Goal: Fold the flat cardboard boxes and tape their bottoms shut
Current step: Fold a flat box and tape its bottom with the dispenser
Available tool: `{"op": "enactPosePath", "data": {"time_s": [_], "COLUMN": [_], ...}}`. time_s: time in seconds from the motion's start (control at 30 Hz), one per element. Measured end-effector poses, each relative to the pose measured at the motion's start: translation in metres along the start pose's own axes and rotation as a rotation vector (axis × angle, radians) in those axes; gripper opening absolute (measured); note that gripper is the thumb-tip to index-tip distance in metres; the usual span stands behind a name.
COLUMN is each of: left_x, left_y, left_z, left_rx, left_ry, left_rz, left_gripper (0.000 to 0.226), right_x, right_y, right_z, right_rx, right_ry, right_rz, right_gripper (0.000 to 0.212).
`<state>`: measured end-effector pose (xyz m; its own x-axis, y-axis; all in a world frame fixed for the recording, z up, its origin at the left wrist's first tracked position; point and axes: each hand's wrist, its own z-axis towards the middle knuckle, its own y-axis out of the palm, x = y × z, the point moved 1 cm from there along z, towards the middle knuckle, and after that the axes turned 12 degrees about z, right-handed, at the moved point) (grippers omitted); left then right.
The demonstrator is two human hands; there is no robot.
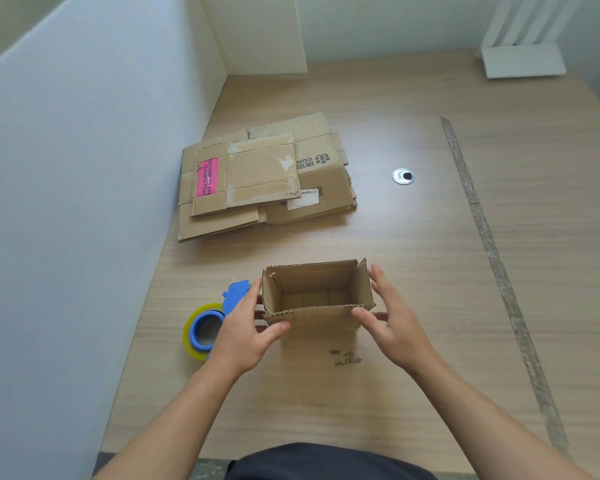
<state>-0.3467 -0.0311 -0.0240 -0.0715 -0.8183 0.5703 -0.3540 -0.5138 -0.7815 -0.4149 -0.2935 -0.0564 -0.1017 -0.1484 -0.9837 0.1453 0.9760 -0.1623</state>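
I saw a wooden table [413,237]. A stack of flat cardboard boxes [264,178] lay at its left edge. Nearer me sat a blue tape dispenser [205,327], with an upright open box [317,317] just beside it. A worn tape strip [492,258] ran down the right, and a metal grommet [403,176] sat between the strip and the stack.
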Motion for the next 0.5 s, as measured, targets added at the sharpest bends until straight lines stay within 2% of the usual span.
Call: {"op": "enactPosePath", "data": {"time_s": [0.13,0.27,0.37,0.43,0.5], "left_x": [-0.005,-0.012,-0.007,0.000,0.007], "left_y": [0.008,0.021,0.027,0.029,0.028], "left_z": [-0.002,-0.001,-0.003,-0.004,-0.003], "left_rx": [-0.038,-0.060,-0.062,-0.024,0.029], "left_ry": [-0.037,-0.108,-0.137,-0.144,-0.150], "left_rz": [-0.102,-0.186,-0.217,-0.251,-0.304], "left_gripper": [0.088,0.049,0.032,0.026,0.023], "right_x": [0.009,0.023,0.031,0.026,0.019], "right_y": [-0.007,-0.006,0.002,0.009,0.014], "right_z": [-0.001,0.000,0.005,0.007,0.007], "right_rx": [0.041,-0.064,-0.101,-0.048,0.027], "right_ry": [0.109,0.193,0.209,0.217,0.206], "right_rz": [0.122,0.079,0.108,0.221,0.332], "right_gripper": [0.097,0.102,0.087,0.072,0.067]}}
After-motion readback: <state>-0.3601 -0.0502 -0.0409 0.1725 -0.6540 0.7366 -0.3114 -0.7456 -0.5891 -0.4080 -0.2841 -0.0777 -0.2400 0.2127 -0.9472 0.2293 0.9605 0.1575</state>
